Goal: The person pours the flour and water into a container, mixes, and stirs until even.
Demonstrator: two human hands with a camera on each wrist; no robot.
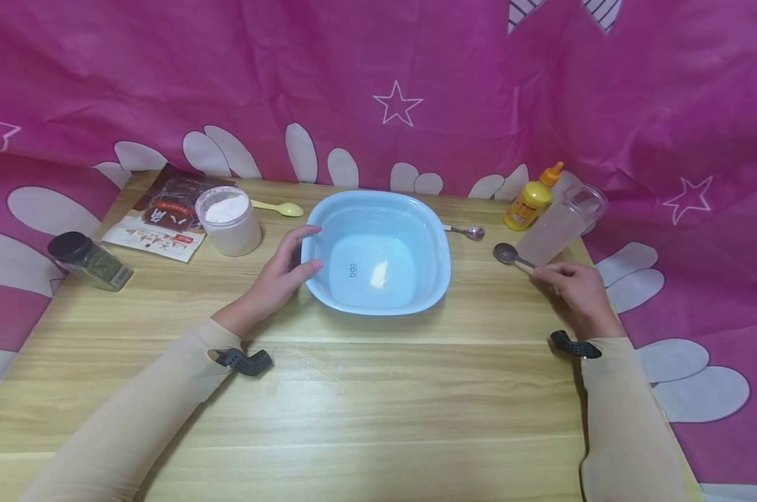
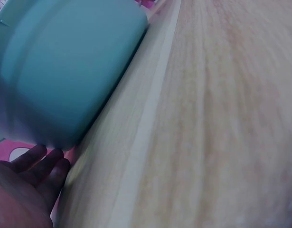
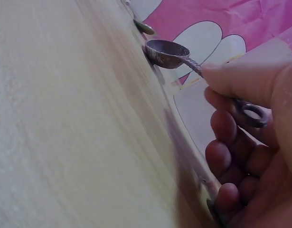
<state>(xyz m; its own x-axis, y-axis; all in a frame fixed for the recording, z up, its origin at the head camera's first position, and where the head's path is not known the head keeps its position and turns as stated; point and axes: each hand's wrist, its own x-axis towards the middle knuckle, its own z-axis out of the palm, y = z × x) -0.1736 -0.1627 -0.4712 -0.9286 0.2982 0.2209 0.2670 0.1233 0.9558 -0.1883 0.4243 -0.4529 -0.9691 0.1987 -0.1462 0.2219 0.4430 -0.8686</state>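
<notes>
A light blue basin [image 1: 378,301] stands on the table, its inside bare except for dark lettering and a bright reflection. My left hand [image 1: 281,275] holds its left side, with thumb and index fingertips over the rim and other fingers against the outer wall [image 2: 70,71]. At the right, my right hand [image 1: 573,286] pinches a dark measuring spoon [image 3: 168,53] by its handle between thumb and index finger. The spoon's round bowl points left and away, and its looped handle end shows below the thumb. Just behind it stands a clear plastic jug [image 1: 551,230].
Left of the basin are a jar of white powder [image 1: 234,233], a yellow spoon [image 1: 288,209], a brown-and-white packet [image 1: 165,222] and a black-lidded seasoning jar [image 1: 93,261]. Another metal spoon [image 1: 474,233] lies right of the basin. A yellow squeeze bottle [image 1: 529,202] stands before the pink curtain [image 1: 454,104].
</notes>
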